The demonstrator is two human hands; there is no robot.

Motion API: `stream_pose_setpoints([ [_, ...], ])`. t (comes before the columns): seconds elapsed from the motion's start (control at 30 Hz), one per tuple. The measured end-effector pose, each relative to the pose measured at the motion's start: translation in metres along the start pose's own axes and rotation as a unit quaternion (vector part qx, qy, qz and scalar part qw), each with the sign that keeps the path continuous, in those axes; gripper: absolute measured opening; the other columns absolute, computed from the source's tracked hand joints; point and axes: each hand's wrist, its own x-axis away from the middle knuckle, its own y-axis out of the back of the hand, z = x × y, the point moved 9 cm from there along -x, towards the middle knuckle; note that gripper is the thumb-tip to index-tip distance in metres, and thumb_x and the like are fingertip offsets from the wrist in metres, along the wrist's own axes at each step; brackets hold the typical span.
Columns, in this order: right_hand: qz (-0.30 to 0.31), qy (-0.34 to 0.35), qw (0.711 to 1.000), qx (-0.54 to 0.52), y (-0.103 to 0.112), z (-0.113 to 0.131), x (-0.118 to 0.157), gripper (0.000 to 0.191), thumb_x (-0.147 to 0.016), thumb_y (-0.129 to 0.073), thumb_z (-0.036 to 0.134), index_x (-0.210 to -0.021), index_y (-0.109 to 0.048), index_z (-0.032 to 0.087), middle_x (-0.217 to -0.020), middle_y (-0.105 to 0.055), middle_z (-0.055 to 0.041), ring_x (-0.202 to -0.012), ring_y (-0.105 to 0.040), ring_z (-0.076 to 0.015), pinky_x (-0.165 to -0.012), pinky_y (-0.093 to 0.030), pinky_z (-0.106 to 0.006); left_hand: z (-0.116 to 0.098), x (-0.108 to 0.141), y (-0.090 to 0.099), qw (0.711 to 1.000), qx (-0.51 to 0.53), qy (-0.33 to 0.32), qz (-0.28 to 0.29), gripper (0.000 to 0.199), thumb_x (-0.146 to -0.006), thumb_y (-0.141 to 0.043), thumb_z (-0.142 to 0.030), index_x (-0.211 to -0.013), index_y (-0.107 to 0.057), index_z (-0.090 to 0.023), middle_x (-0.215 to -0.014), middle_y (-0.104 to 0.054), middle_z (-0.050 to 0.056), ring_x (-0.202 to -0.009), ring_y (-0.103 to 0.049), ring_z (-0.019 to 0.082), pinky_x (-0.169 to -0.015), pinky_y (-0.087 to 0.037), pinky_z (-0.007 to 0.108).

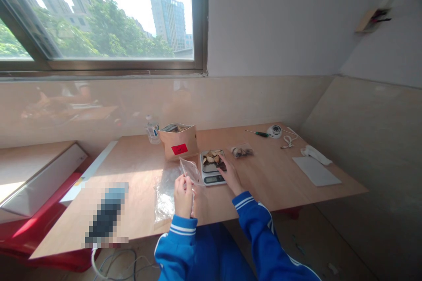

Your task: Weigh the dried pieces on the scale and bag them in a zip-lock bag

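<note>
Left hand [183, 191]: fingers pinched together on the near end of a small clear bag [192, 171], held up just beside the scale. Bag looks thin, limp and nearly weightless; film probably slick, apt to cling to itself. Best hold: the rim, one wall on each side.

Right hand [231, 175]: fingers spread and lightly bent at the right edge of the scale tray, by the dried pieces [211, 157]. Cannot tell whether a piece is gripped; the hand hides part of the pile.

Dried pieces lie heaped on the tray of the scale [213, 179]. Judged light, stiff and dry, likely to chip if squeezed; curled edges should give a gentle fingertip hold.

Further out, on the surface [263, 180]: crumpled clear plastic [165, 197] under and left of the left hand; an upright paper pouch [189, 141] behind, soft-walled, top gaping; a filled clear bag [242, 150] right of the scale; a screwdriver [262, 134] beyond it.
</note>
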Motion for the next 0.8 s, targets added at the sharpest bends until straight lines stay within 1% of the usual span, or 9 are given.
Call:
stream_pose_setpoints([
  [0.07, -0.013, -0.011, 0.999, -0.037, 0.004, -0.001, 0.002, 0.059, -0.077, -0.052, 0.015, -0.134, -0.04, 0.022, -0.116, -0.058, -0.0095, -0.1, -0.056, -0.0222, -0.087, -0.046, -0.039, -0.001, 0.0, 0.001, 1.0, -0.004, -0.001, 0.001, 0.04, -0.086, -0.036, -0.045, -0.064, -0.056, -0.018, -0.106, -0.056, 0.013, -0.106, -0.053, 0.025, -0.091, -0.045, 0.041],
  [0.2, -0.091, -0.035, 0.993, -0.073, 0.024, 0.008, 0.005, 0.057, -0.076, -0.057, 0.021, -0.132, -0.042, 0.018, -0.111, -0.058, -0.0117, -0.096, -0.056, -0.0221, -0.085, -0.046, -0.039, -0.003, 0.0, 0.0, 1.0, -0.009, -0.001, 0.006, 0.041, -0.086, -0.036, -0.046, -0.063, -0.056, -0.018, -0.105, -0.056, 0.012, -0.106, -0.053, 0.025, -0.092, -0.044, 0.042],
  [0.27, -0.124, -0.033, 0.987, -0.094, 0.035, 0.027, 0.003, 0.057, -0.077, -0.058, 0.023, -0.132, -0.042, 0.017, -0.109, -0.059, -0.0118, -0.098, -0.056, -0.0222, -0.086, -0.046, -0.039, -0.003, 0.001, -0.002, 1.0, -0.009, 0.004, 0.011, 0.041, -0.085, -0.036, -0.047, -0.064, -0.056, -0.018, -0.107, -0.055, 0.013, -0.105, -0.053, 0.025, -0.089, -0.046, 0.041],
  [0.33, -0.126, -0.015, 0.985, -0.116, 0.041, 0.054, -0.002, 0.058, -0.078, -0.059, 0.024, -0.133, -0.04, 0.02, -0.111, -0.058, -0.0108, -0.102, -0.055, -0.0217, -0.088, -0.045, -0.039, -0.003, 0.001, -0.004, 1.0, -0.01, 0.003, 0.014, 0.042, -0.086, -0.034, -0.048, -0.065, -0.056, -0.018, -0.107, -0.054, 0.013, -0.106, -0.053, 0.025, -0.087, -0.047, 0.04],
  [0.4, -0.079, 0.013, 0.987, -0.138, 0.039, 0.085, -0.008, 0.061, -0.078, -0.06, 0.022, -0.135, -0.037, 0.023, -0.115, -0.058, -0.0093, -0.104, -0.055, -0.0205, -0.09, -0.045, -0.037, -0.005, 0.002, -0.007, 1.0, -0.013, -0.007, 0.015, 0.043, -0.086, -0.033, -0.048, -0.066, -0.057, -0.018, -0.106, -0.054, 0.013, -0.107, -0.052, 0.025, -0.089, -0.046, 0.041],
  [0.47, 0.006, 0.049, 0.985, -0.163, 0.027, 0.113, -0.009, 0.065, -0.077, -0.06, 0.021, -0.136, -0.035, 0.027, -0.118, -0.058, -0.0071, -0.107, -0.055, -0.0193, -0.09, -0.046, -0.035, -0.005, 0.002, -0.008, 1.0, -0.018, -0.017, 0.016, 0.044, -0.087, -0.032, -0.048, -0.067, -0.057, -0.018, -0.104, -0.055, 0.012, -0.107, -0.052, 0.024, -0.093, -0.043, 0.042],
  [0.57, 0.105, 0.087, 0.972, -0.189, 0.011, 0.137, -0.002, 0.063, -0.078, -0.06, 0.02, -0.136, -0.036, 0.031, -0.124, -0.057, -0.0051, -0.112, -0.053, -0.0187, -0.093, -0.045, -0.035, -0.005, 0.002, -0.008, 0.999, -0.021, -0.024, 0.012, 0.042, -0.087, -0.032, -0.046, -0.069, -0.057, -0.018, -0.103, -0.054, 0.012, -0.107, -0.052, 0.024, -0.096, -0.041, 0.044],
  [0.67, 0.117, 0.081, 0.967, -0.213, 0.005, 0.132, 0.002, 0.059, -0.08, -0.057, 0.021, -0.135, -0.038, 0.032, -0.131, -0.051, -0.0049, -0.116, -0.052, -0.0184, -0.095, -0.045, -0.035, -0.004, 0.001, -0.006, 1.0, -0.019, -0.021, 0.013, 0.04, -0.087, -0.033, -0.044, -0.069, -0.057, -0.017, -0.104, -0.054, 0.013, -0.109, -0.051, 0.025, -0.097, -0.04, 0.045],
  [0.8, 0.07, 0.049, 0.973, -0.212, 0.003, 0.097, -0.003, 0.055, -0.085, -0.05, 0.024, -0.137, -0.034, 0.03, -0.135, -0.047, -0.0056, -0.119, -0.049, -0.0182, -0.096, -0.045, -0.036, -0.003, 0.002, -0.003, 1.0, -0.015, -0.007, 0.019, 0.042, -0.086, -0.034, -0.044, -0.068, -0.059, -0.016, -0.103, -0.053, 0.014, -0.108, -0.051, 0.026, -0.095, -0.042, 0.047],
])
